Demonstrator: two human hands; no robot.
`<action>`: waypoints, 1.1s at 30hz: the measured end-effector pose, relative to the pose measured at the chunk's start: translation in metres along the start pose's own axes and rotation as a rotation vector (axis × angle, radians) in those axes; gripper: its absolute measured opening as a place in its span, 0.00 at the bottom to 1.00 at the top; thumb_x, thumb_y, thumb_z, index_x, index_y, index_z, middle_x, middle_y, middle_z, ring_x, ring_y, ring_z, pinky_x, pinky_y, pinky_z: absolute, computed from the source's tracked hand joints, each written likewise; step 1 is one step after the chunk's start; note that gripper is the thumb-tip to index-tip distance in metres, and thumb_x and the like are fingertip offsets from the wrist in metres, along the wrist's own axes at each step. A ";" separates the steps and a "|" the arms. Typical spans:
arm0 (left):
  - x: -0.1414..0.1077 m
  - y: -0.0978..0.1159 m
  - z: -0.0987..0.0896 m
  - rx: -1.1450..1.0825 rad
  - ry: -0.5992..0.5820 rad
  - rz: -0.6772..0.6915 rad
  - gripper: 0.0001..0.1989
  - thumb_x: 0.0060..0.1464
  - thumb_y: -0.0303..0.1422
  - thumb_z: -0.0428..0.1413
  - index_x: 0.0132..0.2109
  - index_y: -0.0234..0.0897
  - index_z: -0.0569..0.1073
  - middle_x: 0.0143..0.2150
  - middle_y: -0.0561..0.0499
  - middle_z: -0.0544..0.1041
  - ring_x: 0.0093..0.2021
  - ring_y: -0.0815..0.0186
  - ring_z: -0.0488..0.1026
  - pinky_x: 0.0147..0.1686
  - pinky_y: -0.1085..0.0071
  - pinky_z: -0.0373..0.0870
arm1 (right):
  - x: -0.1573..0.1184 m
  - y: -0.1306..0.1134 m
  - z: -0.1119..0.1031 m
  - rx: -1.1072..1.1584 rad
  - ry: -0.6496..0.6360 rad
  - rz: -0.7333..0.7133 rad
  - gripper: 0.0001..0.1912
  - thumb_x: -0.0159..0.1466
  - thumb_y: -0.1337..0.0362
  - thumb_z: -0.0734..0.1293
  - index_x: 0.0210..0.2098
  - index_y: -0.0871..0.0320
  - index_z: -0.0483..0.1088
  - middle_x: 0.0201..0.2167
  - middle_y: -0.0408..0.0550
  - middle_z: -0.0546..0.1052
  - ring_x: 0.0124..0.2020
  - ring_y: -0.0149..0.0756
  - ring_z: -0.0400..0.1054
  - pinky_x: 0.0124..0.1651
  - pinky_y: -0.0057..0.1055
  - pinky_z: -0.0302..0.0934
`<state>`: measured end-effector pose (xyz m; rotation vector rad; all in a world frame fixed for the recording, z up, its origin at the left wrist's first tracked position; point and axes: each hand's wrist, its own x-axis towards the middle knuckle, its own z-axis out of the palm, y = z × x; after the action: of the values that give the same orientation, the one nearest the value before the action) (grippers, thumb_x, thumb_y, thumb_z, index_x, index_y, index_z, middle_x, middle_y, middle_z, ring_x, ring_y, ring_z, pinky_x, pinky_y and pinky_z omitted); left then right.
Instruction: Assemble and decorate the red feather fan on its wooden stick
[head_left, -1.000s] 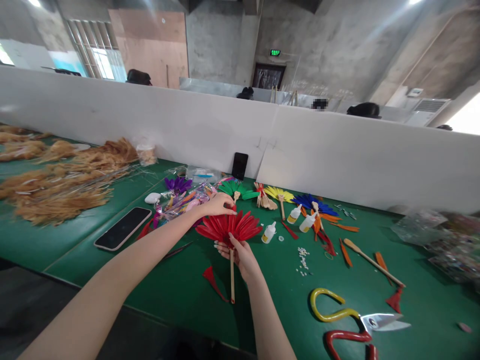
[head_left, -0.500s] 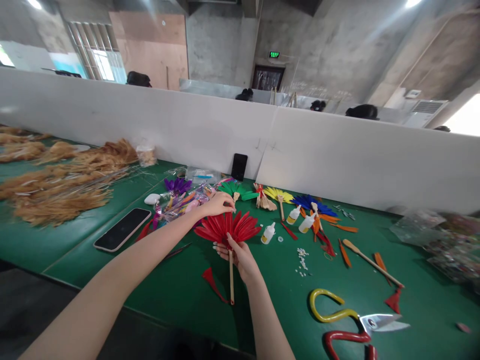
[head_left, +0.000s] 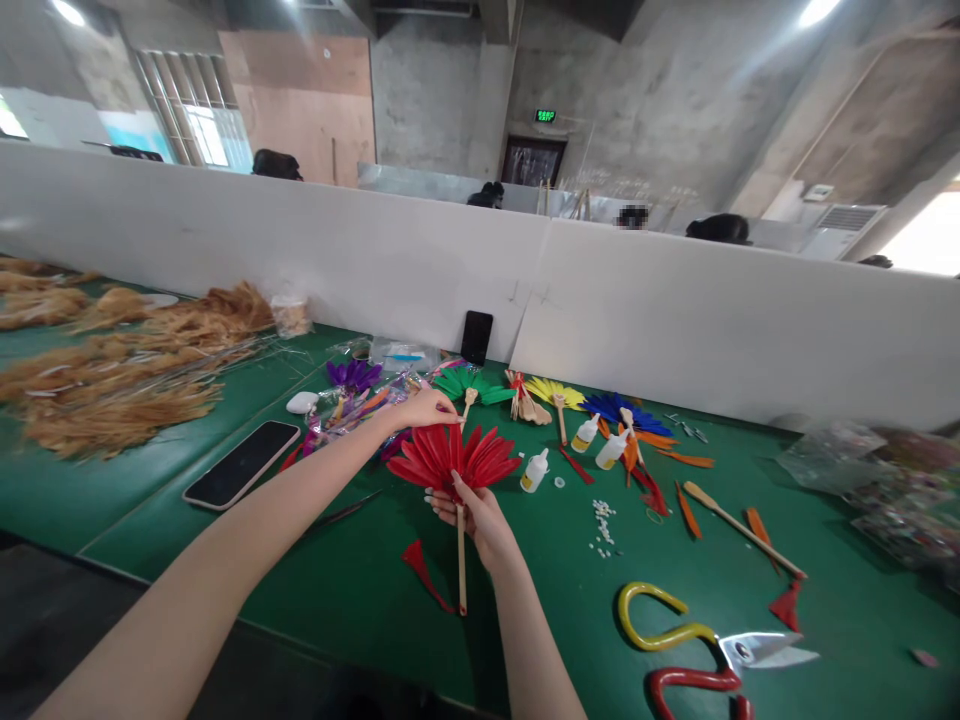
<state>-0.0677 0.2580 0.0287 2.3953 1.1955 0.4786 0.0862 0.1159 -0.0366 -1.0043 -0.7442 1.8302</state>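
Observation:
A red feather fan (head_left: 450, 462) with a pale wooden handle stands in front of me, its feathers spread upward. My right hand (head_left: 476, 515) is closed round the base of the feathers, thumb in front and fingers behind. Reaching across from the left, my left hand (head_left: 431, 408) has its fingertips pinched at the tip of an upper middle feather. A red tassel (head_left: 424, 575) hangs from the bottom of the handle and lies on the table. Just behind my left hand is a green feather fan (head_left: 489, 387).
Glue bottles (head_left: 535, 470), small white beads (head_left: 602, 525) and large scissors (head_left: 720, 650) lie to the right. Yellow (head_left: 553, 391) and blue feather fans (head_left: 616, 407) are farther back. Left are a phone (head_left: 244, 465), tweezers (head_left: 349, 508) and tan fibre bundles (head_left: 142, 360). A white partition (head_left: 360, 250) borders the table.
My left fingertips have shifted slightly left along the top of the red fan, onto a feather tip. My right hand keeps the same hold. The view has moved slightly.

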 end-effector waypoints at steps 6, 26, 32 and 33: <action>0.000 -0.001 0.002 -0.024 -0.014 0.012 0.12 0.50 0.39 0.56 0.28 0.35 0.77 0.35 0.49 0.79 0.38 0.63 0.73 0.38 0.74 0.62 | 0.002 0.002 -0.001 -0.009 -0.009 0.007 0.26 0.49 0.49 0.71 0.37 0.67 0.73 0.36 0.60 0.79 0.35 0.39 0.75 0.34 0.27 0.69; 0.007 0.015 0.010 0.074 0.127 0.143 0.11 0.48 0.40 0.59 0.26 0.38 0.77 0.38 0.49 0.77 0.42 0.61 0.71 0.47 0.67 0.59 | 0.004 0.003 -0.001 -0.021 -0.012 0.014 0.25 0.49 0.51 0.72 0.35 0.67 0.72 0.33 0.58 0.79 0.32 0.39 0.76 0.31 0.27 0.69; 0.007 0.015 0.009 0.093 0.108 0.146 0.11 0.49 0.39 0.58 0.25 0.37 0.77 0.36 0.49 0.77 0.41 0.62 0.71 0.45 0.69 0.59 | 0.002 0.002 0.000 -0.002 -0.007 0.004 0.24 0.49 0.52 0.72 0.36 0.66 0.71 0.31 0.56 0.80 0.31 0.37 0.76 0.31 0.26 0.69; 0.008 0.015 0.010 0.098 0.106 0.144 0.11 0.49 0.39 0.58 0.25 0.37 0.77 0.36 0.49 0.77 0.41 0.62 0.71 0.45 0.69 0.59 | 0.001 0.001 0.000 -0.004 -0.015 0.003 0.24 0.50 0.52 0.72 0.36 0.67 0.71 0.31 0.57 0.80 0.31 0.37 0.76 0.31 0.26 0.68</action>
<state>-0.0489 0.2540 0.0289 2.5803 1.1184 0.6119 0.0851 0.1161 -0.0378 -0.9957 -0.7556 1.8409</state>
